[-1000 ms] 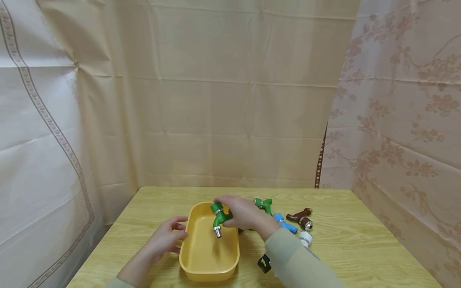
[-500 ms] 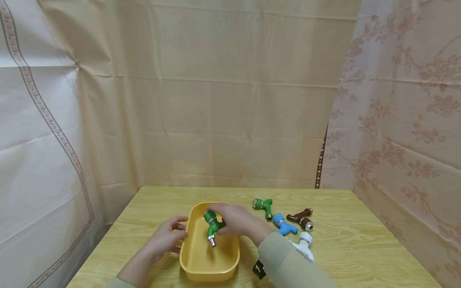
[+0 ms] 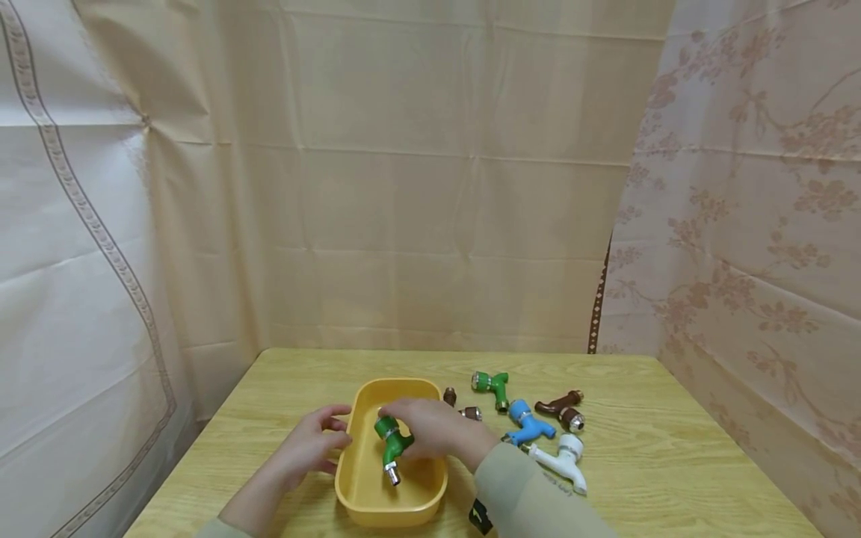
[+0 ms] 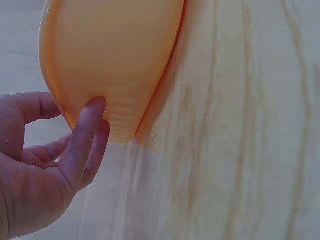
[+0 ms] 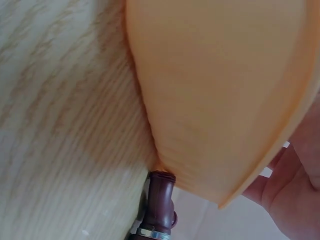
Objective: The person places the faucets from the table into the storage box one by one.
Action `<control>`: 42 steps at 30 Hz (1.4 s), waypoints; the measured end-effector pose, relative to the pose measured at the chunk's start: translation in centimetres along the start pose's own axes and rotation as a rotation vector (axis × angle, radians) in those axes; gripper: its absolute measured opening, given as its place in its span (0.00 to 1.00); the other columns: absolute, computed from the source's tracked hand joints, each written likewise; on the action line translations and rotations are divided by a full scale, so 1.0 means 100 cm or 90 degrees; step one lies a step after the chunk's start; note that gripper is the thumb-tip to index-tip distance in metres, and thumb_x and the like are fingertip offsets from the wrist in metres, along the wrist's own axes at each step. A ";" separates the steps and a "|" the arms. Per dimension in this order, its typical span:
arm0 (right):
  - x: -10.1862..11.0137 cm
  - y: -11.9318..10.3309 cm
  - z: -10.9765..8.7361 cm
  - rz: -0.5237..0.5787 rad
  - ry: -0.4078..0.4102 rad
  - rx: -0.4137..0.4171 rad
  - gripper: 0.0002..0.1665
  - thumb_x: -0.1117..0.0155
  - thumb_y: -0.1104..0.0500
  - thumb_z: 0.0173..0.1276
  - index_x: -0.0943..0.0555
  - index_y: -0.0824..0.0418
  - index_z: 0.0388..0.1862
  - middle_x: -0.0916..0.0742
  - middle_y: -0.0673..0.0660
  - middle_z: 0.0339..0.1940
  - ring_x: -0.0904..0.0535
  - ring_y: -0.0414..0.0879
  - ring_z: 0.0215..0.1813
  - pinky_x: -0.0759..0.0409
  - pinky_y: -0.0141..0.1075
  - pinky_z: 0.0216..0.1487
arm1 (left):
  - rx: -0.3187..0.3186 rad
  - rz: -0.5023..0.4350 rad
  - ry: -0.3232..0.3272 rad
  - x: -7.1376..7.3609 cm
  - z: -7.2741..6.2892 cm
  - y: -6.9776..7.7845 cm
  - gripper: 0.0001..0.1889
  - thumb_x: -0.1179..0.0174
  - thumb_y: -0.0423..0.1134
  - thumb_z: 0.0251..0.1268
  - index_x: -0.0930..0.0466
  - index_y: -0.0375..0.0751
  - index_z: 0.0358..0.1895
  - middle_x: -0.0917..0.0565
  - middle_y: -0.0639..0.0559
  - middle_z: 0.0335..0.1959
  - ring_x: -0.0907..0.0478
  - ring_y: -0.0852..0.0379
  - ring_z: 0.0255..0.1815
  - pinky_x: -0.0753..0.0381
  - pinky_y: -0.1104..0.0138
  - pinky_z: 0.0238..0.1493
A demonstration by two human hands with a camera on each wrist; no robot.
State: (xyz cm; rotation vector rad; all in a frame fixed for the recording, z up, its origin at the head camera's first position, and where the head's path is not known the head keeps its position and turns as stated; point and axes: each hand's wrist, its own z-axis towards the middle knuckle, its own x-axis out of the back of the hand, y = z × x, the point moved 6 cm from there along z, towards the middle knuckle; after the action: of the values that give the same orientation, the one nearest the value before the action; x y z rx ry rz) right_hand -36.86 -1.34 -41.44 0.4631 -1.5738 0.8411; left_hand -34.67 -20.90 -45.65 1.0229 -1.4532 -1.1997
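A yellow plastic basin [image 3: 390, 515] stands on the table. My right hand [image 3: 430, 427] grips a green faucet [image 3: 393, 447] with a silver spout tip, low inside the basin, spout pointing down toward the near end. Whether it touches the bottom I cannot tell. At the basin's left side, my left hand [image 3: 312, 448] rests its relaxed fingers against the outer wall; the left wrist view shows those fingertips [image 4: 95, 107] on the orange-looking wall. From the right wrist, the basin wall [image 5: 215, 90] hides the faucet, and the fingers [image 5: 285, 190] of my right hand show beyond the rim.
Right of the basin lie a green faucet [image 3: 498, 387], a blue faucet [image 3: 530, 424], a brown faucet [image 3: 561, 407] and a white faucet [image 3: 566, 462]. Another brown faucet [image 5: 160, 202] lies close against the basin. A black item [image 3: 480, 515] is partly under my right sleeve.
My right hand has lowered the green faucet into the basin, moving slightly left and nearer. The brown faucet beside the basin has come into view. My left hand has stayed put.
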 end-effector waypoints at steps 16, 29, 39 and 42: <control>-0.011 0.002 0.002 -0.004 -0.017 0.001 0.40 0.20 0.50 0.59 0.25 0.44 0.71 0.22 0.42 0.68 0.26 0.40 0.67 0.24 0.41 0.67 | 0.006 0.005 0.013 0.000 0.001 -0.001 0.34 0.39 0.27 0.61 0.36 0.29 0.72 0.28 0.33 0.52 0.18 0.45 0.42 0.10 0.49 0.33; 0.005 0.001 -0.006 0.026 0.033 0.024 0.36 0.24 0.48 0.64 0.24 0.48 0.70 0.20 0.47 0.66 0.19 0.38 0.46 0.18 0.30 0.44 | -0.005 -0.004 0.002 -0.002 0.001 0.000 0.34 0.40 0.27 0.61 0.37 0.27 0.72 0.29 0.32 0.51 0.19 0.46 0.41 0.10 0.48 0.33; 0.033 0.003 -0.019 0.059 0.077 0.029 0.36 0.25 0.47 0.65 0.25 0.50 0.70 0.19 0.46 0.64 0.20 0.39 0.52 0.18 0.32 0.51 | -0.009 0.001 0.001 -0.002 0.000 0.000 0.34 0.40 0.27 0.61 0.38 0.26 0.72 0.28 0.32 0.51 0.19 0.46 0.41 0.11 0.49 0.32; 0.043 0.001 -0.024 0.052 0.099 0.038 0.35 0.24 0.49 0.65 0.24 0.50 0.70 0.19 0.47 0.63 0.20 0.37 0.52 0.18 0.33 0.51 | -0.008 -0.001 0.003 -0.002 0.001 -0.001 0.34 0.40 0.27 0.61 0.38 0.26 0.73 0.28 0.32 0.52 0.19 0.45 0.41 0.11 0.49 0.31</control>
State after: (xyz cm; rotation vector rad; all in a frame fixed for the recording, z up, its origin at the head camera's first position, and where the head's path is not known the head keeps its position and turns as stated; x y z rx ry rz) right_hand -36.17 1.20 -37.31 0.3688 -1.4359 0.9659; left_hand -34.69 -20.73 -45.77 1.0179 -1.4392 -1.2064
